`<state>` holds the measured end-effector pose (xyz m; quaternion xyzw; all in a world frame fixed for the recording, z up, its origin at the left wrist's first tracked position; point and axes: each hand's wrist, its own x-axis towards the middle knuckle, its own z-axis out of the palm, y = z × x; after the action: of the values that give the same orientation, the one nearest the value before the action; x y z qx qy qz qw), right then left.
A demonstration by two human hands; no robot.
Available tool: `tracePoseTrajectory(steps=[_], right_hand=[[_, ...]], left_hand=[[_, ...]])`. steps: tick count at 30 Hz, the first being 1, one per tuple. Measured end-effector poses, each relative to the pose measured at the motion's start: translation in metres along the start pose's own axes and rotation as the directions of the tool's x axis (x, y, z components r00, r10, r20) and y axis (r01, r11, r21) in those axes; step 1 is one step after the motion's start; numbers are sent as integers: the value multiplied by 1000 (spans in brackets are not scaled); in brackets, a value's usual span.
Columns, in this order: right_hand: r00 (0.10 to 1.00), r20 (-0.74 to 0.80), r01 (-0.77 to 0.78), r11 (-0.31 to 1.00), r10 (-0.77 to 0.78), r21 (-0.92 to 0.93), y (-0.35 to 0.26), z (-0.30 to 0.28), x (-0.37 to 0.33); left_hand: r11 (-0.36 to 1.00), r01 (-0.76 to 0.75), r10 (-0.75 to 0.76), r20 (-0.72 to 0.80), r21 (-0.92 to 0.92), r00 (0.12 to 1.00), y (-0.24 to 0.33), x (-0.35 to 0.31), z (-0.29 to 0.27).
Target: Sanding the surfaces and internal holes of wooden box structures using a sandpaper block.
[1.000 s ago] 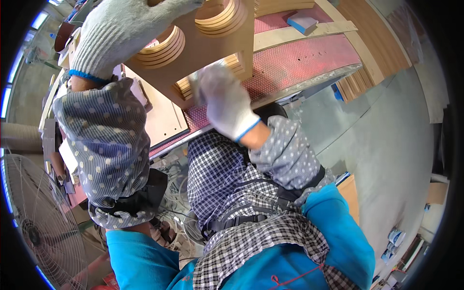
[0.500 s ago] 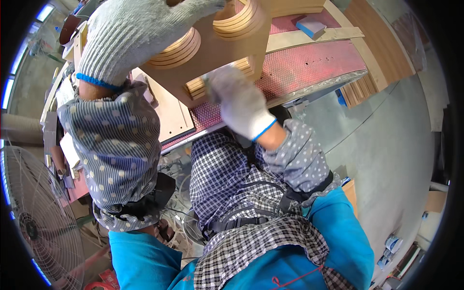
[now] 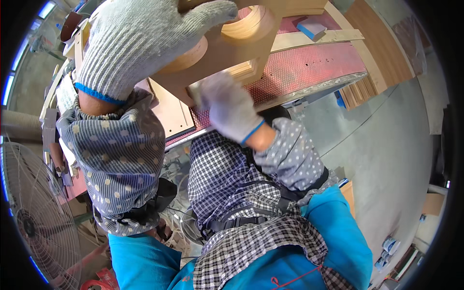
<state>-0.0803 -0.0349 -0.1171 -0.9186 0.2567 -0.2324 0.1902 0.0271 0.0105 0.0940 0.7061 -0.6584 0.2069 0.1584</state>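
Note:
A stack of wooden panels (image 3: 232,47) with round and rectangular cutouts stands tilted on the bench. My left hand (image 3: 140,41), in a white knit glove with a blue cuff, grips the upper left part of the stack. Its thumb lies along the wood near a round hole; the other fingers are mostly hidden. My right hand (image 3: 234,106), gloved the same way, is at the lower edge of the rectangular cutout (image 3: 241,70). Motion smears its fingers, so what they hold, if anything, is unclear.
The bench top has a red textured mat (image 3: 309,65). A blue and grey sanding block (image 3: 311,29) rests beyond the stack. Flat wooden boards (image 3: 382,38) are at the right, and a pale board (image 3: 169,111) lies left of my right hand. A large fan (image 3: 41,222) stands at lower left.
My right hand has moved left and slightly down along the rectangular cutout. The panel stack has shifted and tilted a little to the right, with my left hand still on it.

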Motion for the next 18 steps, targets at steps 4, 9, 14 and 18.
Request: tracePoseTrajectory(steps=[4, 9, 14, 18], right_hand=[[984, -7, 175, 979, -176, 107, 3, -4, 3], [1000, -20, -25, 996, 24, -88, 5, 1, 7], [984, -103, 152, 986, -145, 66, 17, -2, 0], [987, -144, -87, 988, 68, -131, 23, 2, 8]], left_hand=[[999, 38, -38, 14, 14, 999, -1, -12, -8], [977, 93, -68, 130, -193, 989, -26, 0, 7], [1000, 24, -24, -1, 12, 1000, 13, -3, -1], [999, 43, -43, -13, 29, 999, 12, -2, -5]])
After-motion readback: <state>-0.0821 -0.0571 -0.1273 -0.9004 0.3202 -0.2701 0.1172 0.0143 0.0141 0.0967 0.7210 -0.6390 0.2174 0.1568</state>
